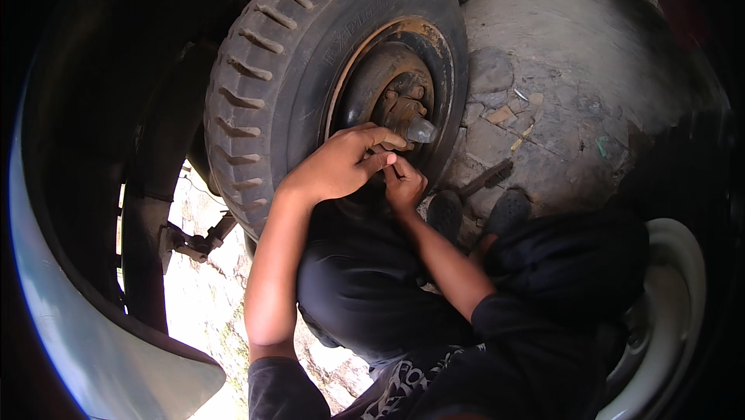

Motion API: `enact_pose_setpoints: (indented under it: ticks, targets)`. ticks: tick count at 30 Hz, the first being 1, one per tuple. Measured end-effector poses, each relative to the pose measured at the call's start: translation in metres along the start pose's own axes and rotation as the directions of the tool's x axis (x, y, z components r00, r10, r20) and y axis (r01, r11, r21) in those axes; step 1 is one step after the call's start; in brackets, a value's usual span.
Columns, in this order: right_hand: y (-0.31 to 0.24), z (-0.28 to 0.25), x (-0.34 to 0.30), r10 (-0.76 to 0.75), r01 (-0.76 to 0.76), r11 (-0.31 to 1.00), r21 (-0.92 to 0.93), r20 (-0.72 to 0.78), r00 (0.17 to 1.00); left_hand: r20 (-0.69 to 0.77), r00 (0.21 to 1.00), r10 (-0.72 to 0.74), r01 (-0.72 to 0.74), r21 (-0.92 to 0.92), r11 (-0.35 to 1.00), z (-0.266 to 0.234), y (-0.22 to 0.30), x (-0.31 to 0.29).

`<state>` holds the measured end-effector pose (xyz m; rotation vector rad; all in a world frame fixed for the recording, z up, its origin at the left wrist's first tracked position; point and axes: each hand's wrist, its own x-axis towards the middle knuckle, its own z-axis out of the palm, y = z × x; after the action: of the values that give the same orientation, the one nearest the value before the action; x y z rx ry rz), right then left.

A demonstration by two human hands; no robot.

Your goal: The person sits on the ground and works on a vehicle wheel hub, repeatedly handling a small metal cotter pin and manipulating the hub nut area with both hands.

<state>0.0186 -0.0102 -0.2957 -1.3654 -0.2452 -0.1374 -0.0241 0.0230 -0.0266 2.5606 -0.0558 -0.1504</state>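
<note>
A large black tire [268,86] with chunky tread stands upright on a rusty rim [425,32]. Its brown hub [401,112] carries nuts and a grey, blunt center cap [422,130]. My left hand [335,165] reaches across the sidewall to the hub's lower edge, its fingers bent just beside the cap. My right hand [405,185] is below the cap with thumb and finger pinched, meeting the tip of my left thumb. Whatever lies between the fingers of both hands is too small or too covered to make out.
A grey-blue fender [116,350] curves along the left, with a dark linkage [198,243] behind the tire. A dark brush-like tool [489,176] and scraps lie on the cracked floor [559,129] beside my shoes [508,210]. A white wheel rim [684,296] is at right.
</note>
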Motion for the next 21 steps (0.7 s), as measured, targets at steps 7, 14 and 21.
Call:
enact_pose_setpoints:
  ticks: [7,14,21]
  targets:
    - [-0.015,0.012,0.000,-0.062,0.063,0.998,0.011,-0.048,0.997,-0.025,0.999,0.043,-0.042,0.043,0.998,0.001,-0.010,-0.008]
    - [0.005,0.001,0.001,-0.134,0.134,0.991,0.011,-0.035,0.990,-0.063,0.995,0.075,-0.077,-0.032,0.997,0.001,-0.003,0.001]
    - [0.004,0.009,-0.001,-0.097,0.105,0.988,0.111,-0.077,0.992,-0.068,0.993,0.099,-0.104,-0.074,0.992,0.001,-0.013,-0.004]
